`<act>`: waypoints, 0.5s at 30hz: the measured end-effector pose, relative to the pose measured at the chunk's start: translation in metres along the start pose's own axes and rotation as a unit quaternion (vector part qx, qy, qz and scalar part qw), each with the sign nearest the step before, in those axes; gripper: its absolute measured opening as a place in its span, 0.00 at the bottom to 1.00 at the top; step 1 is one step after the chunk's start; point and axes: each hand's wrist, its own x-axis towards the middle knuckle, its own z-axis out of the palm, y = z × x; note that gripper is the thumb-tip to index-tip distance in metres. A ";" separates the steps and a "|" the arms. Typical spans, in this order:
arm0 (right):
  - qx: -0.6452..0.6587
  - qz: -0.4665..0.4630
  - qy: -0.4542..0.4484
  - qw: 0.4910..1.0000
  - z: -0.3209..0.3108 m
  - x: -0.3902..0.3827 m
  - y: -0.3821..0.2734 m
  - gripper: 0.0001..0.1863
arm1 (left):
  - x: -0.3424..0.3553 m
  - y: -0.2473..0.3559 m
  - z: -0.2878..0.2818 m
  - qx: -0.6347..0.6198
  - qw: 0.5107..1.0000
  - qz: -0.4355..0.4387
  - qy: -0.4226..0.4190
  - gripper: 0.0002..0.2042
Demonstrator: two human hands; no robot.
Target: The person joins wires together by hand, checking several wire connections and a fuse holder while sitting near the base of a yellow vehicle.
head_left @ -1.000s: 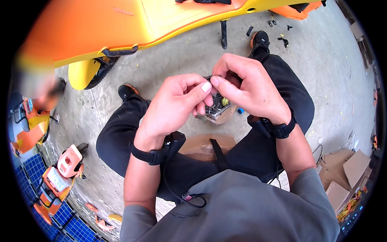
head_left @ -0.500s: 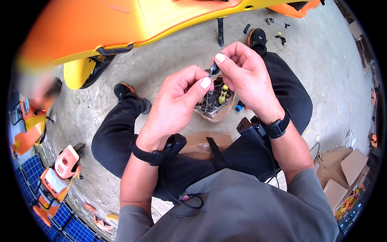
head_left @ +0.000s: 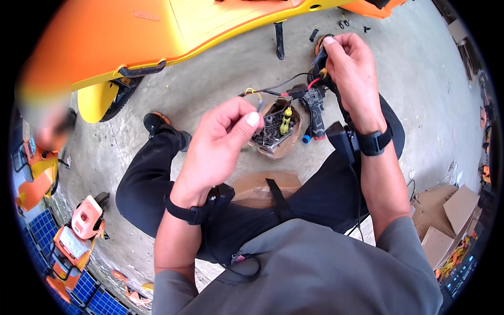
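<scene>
My left hand pinches a thin wire tip near the middle. My right hand, higher at the right, pinches a dark cable end. A wire harness with black, red and yellow wires and connectors spans the space between them. Below lies a crumpled cardboard box full of metal fasteners, holding a yellow screwdriver. A dark power tool and a blue-tipped object lie right of the box.
An orange and yellow vehicle body spans the top, with a yellow wheel guard beneath. My legs frame the box. Orange machine parts and blue panels stand left; opened cardboard lies lower right. Small black pieces lie ahead.
My hands have moved apart, the right up and rightward, the left down and leftward. More of the wire harness and the power tool beneath it now shows.
</scene>
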 end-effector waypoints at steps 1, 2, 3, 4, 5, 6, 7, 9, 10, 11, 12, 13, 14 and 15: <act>0.029 0.018 -0.019 0.999 0.004 -0.008 -0.003 0.11 | 0.005 -0.004 -0.002 -0.038 0.999 -0.006 0.012 0.08; 0.063 0.040 -0.061 0.995 0.005 -0.012 -0.002 0.11 | 0.007 -0.006 -0.004 -0.076 0.997 -0.013 0.023 0.07; 0.095 0.045 -0.071 0.992 0.010 -0.016 -0.003 0.10 | 0.006 -0.007 -0.005 -0.069 0.997 -0.021 0.014 0.07; 0.127 0.051 -0.082 0.987 0.014 -0.019 -0.003 0.09 | 0.006 -0.009 -0.007 -0.053 0.998 -0.022 0.030 0.08; 0.143 0.051 -0.086 0.985 0.013 -0.019 -0.002 0.09 | 0.006 -0.011 -0.011 -0.038 0.998 -0.022 0.045 0.08; 0.157 0.048 -0.095 0.982 0.010 -0.014 -0.002 0.09 | 0.006 -0.013 -0.014 -0.024 0.997 -0.019 0.064 0.08; 0.171 0.045 -0.103 0.979 0.006 -0.010 -0.001 0.09 | 0.006 -0.013 -0.017 -0.030 0.997 -0.013 0.071 0.08; 0.167 0.048 -0.089 0.981 -0.003 -0.005 0.004 0.09 | 0.005 -0.012 -0.022 -0.069 0.993 -0.021 0.090 0.08; 0.168 0.051 -0.086 0.981 -0.006 -0.004 0.005 0.08 | 0.004 -0.012 -0.025 -0.088 0.991 -0.025 0.098 0.08; 0.164 0.061 -0.090 0.980 -0.008 -0.003 0.005 0.08 | 0.004 -0.013 -0.029 -0.083 0.991 -0.023 0.105 0.08; 0.159 0.070 -0.092 0.980 -0.011 -0.002 0.005 0.08 | 0.003 -0.013 -0.031 -0.083 0.990 -0.024 0.111 0.08; 0.154 0.079 -0.094 0.980 -0.014 -0.002 0.006 0.08 | 0.002 -0.013 -0.033 -0.084 0.989 -0.024 0.117 0.08; 0.170 0.091 -0.102 0.976 -0.016 -0.001 0.013 0.08 | 0.000 -0.012 -0.034 -0.084 0.989 -0.024 0.123 0.08; 0.177 0.106 -0.089 0.974 -0.016 -0.001 0.013 0.07 | -0.001 -0.011 -0.036 -0.085 0.988 -0.030 0.129 0.08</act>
